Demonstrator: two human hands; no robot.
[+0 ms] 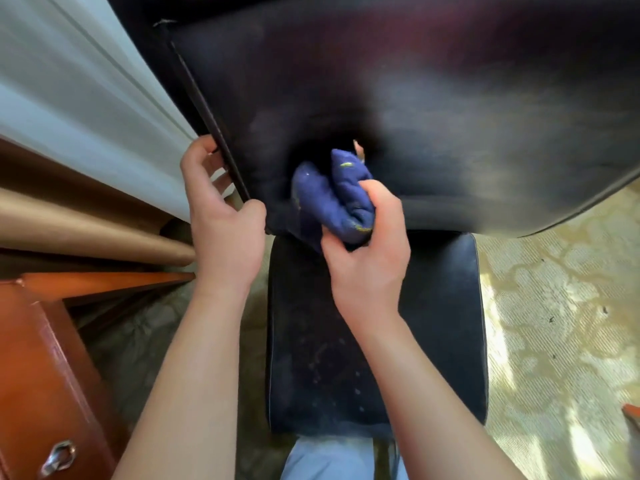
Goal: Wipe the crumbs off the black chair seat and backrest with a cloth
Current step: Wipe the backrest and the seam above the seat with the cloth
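Observation:
The black chair backrest [415, 98] fills the upper part of the head view, and its black seat [433, 323] lies below it with pale crumbs scattered near the middle. My right hand [370, 251] is closed around a bunched dark blue cloth [332, 195], which presses against the lower part of the backrest, just above the seat. My left hand [221, 216] grips the left edge of the backrest, thumb in front and fingers behind.
A white wall panel [86, 81] and beige curtain folds [69, 216] stand left of the chair. A reddish wooden drawer unit [45, 375] with a metal handle sits at the lower left. Patterned beige flooring [561, 323] lies to the right. My light blue trouser leg [329, 459] shows below the seat.

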